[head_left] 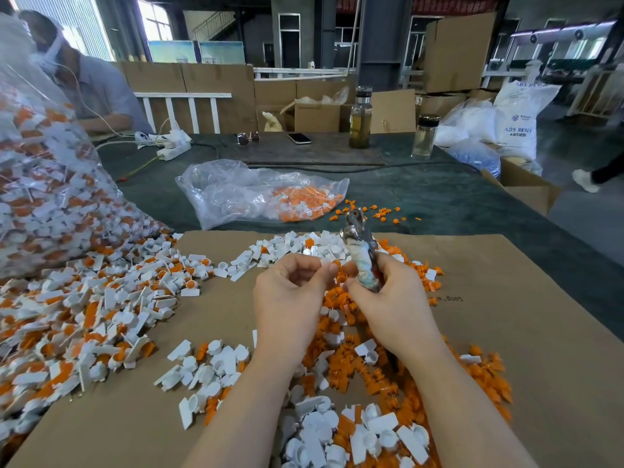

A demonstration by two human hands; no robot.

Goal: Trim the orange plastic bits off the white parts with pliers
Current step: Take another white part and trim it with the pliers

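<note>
— Where's the small white plastic part with its orange bit point(329, 265)?
— Pinched in the left hand's point(290, 292) fingers, beside the cloth-wrapped metal pliers point(359, 255) — right hand point(388, 295) clamped on those.
— Risk?
— It's tiny; I'd guess a loose pinch drops it.

Both bare forearms reaching in from the near edge, converging mid-scene; left hand point(292, 292) raised, fingers curled, thumb and fingertips pinching a small white part point(327, 263); right hand point(388, 292) just beside it, wrapped round upright pliers point(361, 255).
</note>
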